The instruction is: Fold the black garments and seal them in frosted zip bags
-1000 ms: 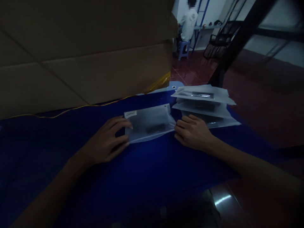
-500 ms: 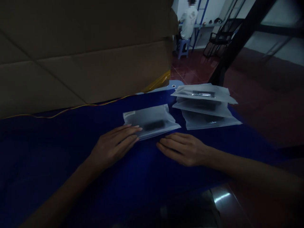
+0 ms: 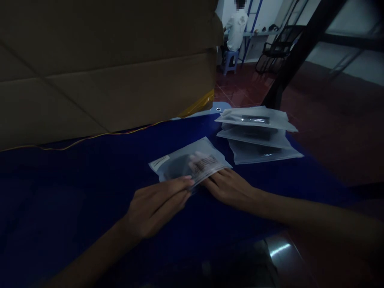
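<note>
A frosted plastic zip bag (image 3: 177,162) lies tilted on the blue table, with a pale label (image 3: 160,162) at its far left corner and small dark print on its front. My left hand (image 3: 162,202) pinches the near edge of this bag between thumb and fingers. Through the bag's mouth, my right hand (image 3: 229,186) reaches inside; its outstretched fingers show hazily through the plastic. Whether those fingers touch any content is hidden by print and haze. To the right, several similar bags (image 3: 255,136) overlap in a pile, dark objects showing within.
Behind the blue table (image 3: 90,192) stands a large cardboard box (image 3: 120,88), with a thin yellow and red wire (image 3: 81,140) along its base. A dark metal post (image 3: 300,56) rises at right. Farther off, a person (image 3: 237,30) sits on a blue stool (image 3: 230,62) near a black chair (image 3: 279,46).
My right hand has gone from beside the bag into it. My left hand has shifted right and nearer, now pinching the bag's edge. The bag has turned and its near edge is lifted.
</note>
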A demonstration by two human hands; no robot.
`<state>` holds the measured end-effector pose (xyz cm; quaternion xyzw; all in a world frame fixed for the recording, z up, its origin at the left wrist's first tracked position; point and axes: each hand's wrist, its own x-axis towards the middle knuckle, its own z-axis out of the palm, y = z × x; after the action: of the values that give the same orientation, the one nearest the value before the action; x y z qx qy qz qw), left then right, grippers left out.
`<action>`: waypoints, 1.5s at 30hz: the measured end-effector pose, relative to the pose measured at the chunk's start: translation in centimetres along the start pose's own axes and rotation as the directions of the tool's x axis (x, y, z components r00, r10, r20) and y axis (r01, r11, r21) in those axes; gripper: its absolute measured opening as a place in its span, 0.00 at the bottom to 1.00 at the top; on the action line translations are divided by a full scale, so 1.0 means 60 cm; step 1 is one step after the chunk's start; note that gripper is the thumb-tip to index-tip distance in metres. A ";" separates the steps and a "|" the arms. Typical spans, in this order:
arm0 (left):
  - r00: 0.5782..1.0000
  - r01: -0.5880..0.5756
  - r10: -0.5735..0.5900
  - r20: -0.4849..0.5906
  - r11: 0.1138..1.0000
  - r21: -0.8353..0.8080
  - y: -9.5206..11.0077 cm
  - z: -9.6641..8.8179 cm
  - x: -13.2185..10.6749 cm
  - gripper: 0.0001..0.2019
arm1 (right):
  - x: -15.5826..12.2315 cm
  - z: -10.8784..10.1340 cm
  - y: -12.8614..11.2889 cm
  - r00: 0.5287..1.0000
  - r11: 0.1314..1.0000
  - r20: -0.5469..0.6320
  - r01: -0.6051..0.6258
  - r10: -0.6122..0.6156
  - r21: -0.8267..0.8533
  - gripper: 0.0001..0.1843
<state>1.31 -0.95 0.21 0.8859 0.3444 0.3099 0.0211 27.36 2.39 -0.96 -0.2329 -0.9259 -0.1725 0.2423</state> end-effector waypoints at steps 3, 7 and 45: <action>0.994 -0.098 0.099 -0.049 0.995 0.024 0.016 -0.001 0.010 0.15 | -0.002 0.008 0.008 0.994 1.000 0.111 -0.009 0.012 -0.026 0.25; 0.976 -0.175 0.200 -0.088 0.956 0.234 0.019 -0.004 0.028 0.07 | 0.001 0.004 0.017 0.997 0.995 0.070 0.038 -0.031 -0.095 0.17; 0.897 0.085 -0.202 0.394 0.952 0.295 -0.070 0.005 0.012 0.36 | 0.003 -0.015 -0.009 0.766 0.797 -0.483 0.569 -0.423 0.203 0.14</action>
<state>-0.61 2.76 -0.69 0.8980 0.4359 0.0600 -0.0033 27.29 1.64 -0.27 0.1114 -0.8962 -0.1151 0.4137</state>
